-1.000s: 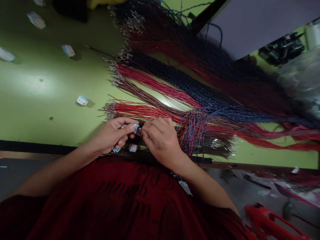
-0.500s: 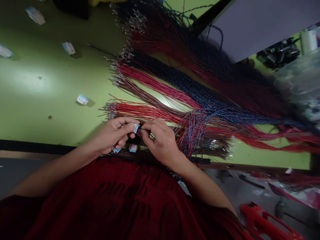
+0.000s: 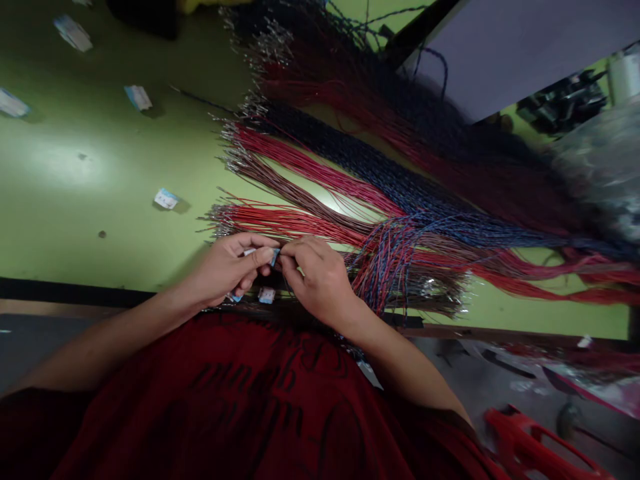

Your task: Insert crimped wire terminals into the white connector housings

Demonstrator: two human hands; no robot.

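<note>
Close to the table's front edge, my left hand [image 3: 240, 265] is closed in a pinch on a small blue-and-white tag [image 3: 275, 257]. My right hand [image 3: 317, 273] meets it from the right, thumb and forefinger pinched on what looks like a thin dark wire at the tag's end; the fingers hide most of it. Another blue-and-white piece [image 3: 233, 297] shows under my left hand, and a similar tag [image 3: 267, 295] lies just below the two hands. Right behind my fingers runs a bundle of red wires [image 3: 290, 223] with metal-tipped ends.
Brown wires [image 3: 290, 190], pink wires [image 3: 310, 167] and twisted dark blue wires [image 3: 350, 150] spread across the green table [image 3: 65, 220]. Several tags, one nearby [image 3: 166, 199], lie to the left. A red plastic stool [image 3: 540, 443] stands at lower right.
My right hand has shifted slightly left, closing the small gap to the tag. My left hand stays nearly still, and the view has moved a little.
</note>
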